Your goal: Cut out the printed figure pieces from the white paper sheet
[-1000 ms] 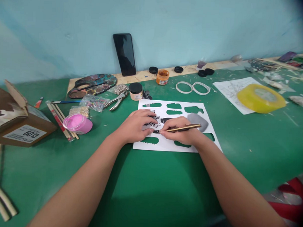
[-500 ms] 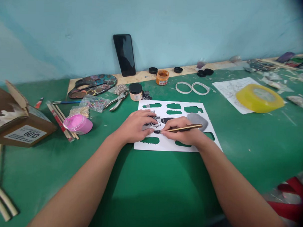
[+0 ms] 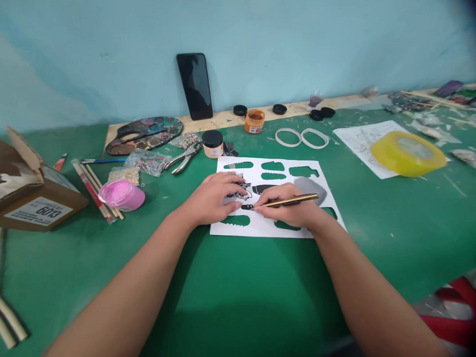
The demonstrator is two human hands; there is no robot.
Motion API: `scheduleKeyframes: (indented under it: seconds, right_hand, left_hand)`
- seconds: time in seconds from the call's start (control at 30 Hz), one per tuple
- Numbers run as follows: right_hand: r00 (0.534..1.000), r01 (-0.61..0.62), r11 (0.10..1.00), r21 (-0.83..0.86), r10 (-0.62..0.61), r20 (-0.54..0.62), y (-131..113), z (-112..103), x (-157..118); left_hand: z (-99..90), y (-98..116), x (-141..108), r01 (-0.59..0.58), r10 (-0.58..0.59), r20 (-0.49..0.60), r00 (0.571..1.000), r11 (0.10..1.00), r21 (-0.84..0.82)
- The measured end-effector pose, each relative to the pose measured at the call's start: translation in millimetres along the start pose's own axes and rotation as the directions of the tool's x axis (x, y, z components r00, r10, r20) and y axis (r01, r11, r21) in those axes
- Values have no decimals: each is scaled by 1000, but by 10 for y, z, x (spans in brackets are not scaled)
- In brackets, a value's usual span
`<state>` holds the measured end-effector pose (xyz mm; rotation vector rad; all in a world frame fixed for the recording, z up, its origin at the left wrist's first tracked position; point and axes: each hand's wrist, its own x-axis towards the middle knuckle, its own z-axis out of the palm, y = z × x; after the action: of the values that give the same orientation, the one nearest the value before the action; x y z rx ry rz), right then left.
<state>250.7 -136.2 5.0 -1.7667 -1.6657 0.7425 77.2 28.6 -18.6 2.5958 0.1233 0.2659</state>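
Note:
A white sheet of paper point(image 3: 259, 228) with several cut-out openings lies on the green table. My left hand point(image 3: 212, 198) rests on its left part, fingers spread, partly over a black line drawing point(image 3: 243, 191). In my right hand point(image 3: 286, 206) is a slim gold-and-black pen point(image 3: 287, 200), slanted with its tip low toward the left. That tip meets or nearly meets a small black piece with white marks point(image 3: 247, 206), close to my left thumb. A longer black shape point(image 3: 263, 190) lies just above, partly hidden by my right hand. A grey rounded patch point(image 3: 311, 190) shows behind my right wrist.
At the left stand a cardboard box point(image 3: 37, 208) and an open pink jar point(image 3: 122, 195). Behind the paper are pliers point(image 3: 184, 158), a black-lidded jar point(image 3: 213, 144), an orange jar point(image 3: 254, 122) and a leaning phone point(image 3: 195, 86). A yellow tape roll point(image 3: 408, 155) sits right.
The pen tip has shifted very slightly at the small black piece. Both hands otherwise keep their places, and the view has moved a little.

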Motion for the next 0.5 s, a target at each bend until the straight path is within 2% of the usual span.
scheduleKeyframes:
  seconds: [0.37,0.43,0.5]
  right_hand:
    - [1000,-5,1000,3,5,-31,27,33,-5]
    - [996,-37,997,72,43,-83,24,39,8]
    - [975,-71,974,214,113,-190,-26,35,-1]
  left_hand:
    - [2,3,3,3,-3,-1,1000,1000,-5]
    - [3,2,3,6,-6,3,1000,1000,3]
    - [3,-2,3,3,-3,1,1000,1000,13]
